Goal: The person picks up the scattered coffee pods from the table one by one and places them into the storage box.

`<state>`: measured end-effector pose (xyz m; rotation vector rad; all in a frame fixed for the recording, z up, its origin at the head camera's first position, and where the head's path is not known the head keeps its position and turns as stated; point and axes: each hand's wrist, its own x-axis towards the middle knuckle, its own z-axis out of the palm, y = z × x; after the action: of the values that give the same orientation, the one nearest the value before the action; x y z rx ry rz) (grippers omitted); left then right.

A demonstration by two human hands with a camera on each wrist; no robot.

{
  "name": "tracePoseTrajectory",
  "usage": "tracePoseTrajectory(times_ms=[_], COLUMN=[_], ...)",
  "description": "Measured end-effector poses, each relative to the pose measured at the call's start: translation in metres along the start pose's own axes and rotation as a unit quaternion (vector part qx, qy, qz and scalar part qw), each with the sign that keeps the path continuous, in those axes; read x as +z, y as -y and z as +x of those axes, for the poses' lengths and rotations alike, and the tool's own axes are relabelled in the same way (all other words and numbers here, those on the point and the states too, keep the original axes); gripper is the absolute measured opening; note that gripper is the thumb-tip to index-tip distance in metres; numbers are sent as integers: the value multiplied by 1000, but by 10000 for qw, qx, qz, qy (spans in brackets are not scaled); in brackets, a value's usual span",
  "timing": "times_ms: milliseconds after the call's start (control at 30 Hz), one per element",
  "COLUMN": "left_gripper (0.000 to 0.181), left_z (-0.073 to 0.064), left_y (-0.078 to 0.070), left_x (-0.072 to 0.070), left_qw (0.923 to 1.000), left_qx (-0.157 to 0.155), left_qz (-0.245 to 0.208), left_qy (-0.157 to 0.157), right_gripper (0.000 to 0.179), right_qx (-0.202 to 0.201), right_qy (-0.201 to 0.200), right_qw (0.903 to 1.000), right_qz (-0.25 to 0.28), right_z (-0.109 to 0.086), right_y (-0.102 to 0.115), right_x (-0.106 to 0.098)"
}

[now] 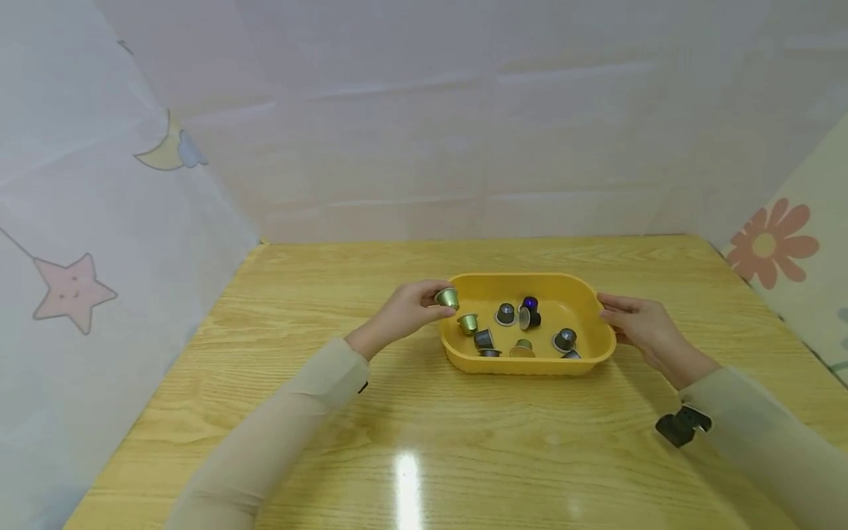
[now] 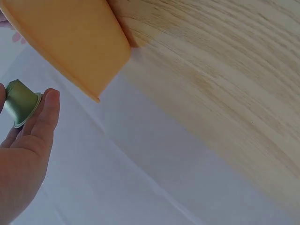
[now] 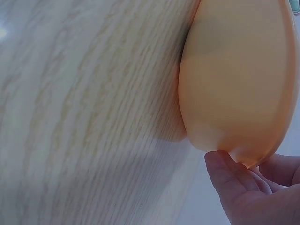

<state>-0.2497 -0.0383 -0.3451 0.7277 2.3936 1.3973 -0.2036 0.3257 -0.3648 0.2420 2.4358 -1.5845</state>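
Observation:
My left hand (image 1: 412, 309) pinches a green coffee capsule (image 1: 447, 297) between thumb and fingers, at the left rim of a yellow plastic tray (image 1: 523, 366). In the left wrist view the capsule (image 2: 21, 104) shows its wide rim against the fingers. At the opposite end my right hand (image 1: 645, 329) grips the tray's rim; the right wrist view has its fingers (image 3: 225, 176) under the rim and the thumb at the edge. Inside the tray lie another green capsule (image 1: 468, 324), a gold one (image 1: 523, 348) and several dark ones, among them a black capsule (image 1: 565, 339).
The tray stands on a wood-grain table (image 1: 371, 449). Behind it rises a pale sheet-covered wall (image 1: 411, 147), with printed side panels at left and right. A black device (image 1: 682, 425) is strapped at the right wrist.

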Motion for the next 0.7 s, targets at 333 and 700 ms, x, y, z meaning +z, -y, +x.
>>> tracePoseTrajectory(times_ms=[333,700], left_gripper=[47,47], left_z=[15,27], left_y=[-7,-11], left_x=[7,14], left_qw=[9996,9998], left_qx=[-176,-135], left_qz=[122,47], left_qy=[159,129], right_gripper=[54,55], right_qx=[-12,-8], right_qy=[-28,32], right_qw=[10000,10000], right_qz=[53,46], right_z=[-1,-3], right_y=[0,0], right_x=[1,1])
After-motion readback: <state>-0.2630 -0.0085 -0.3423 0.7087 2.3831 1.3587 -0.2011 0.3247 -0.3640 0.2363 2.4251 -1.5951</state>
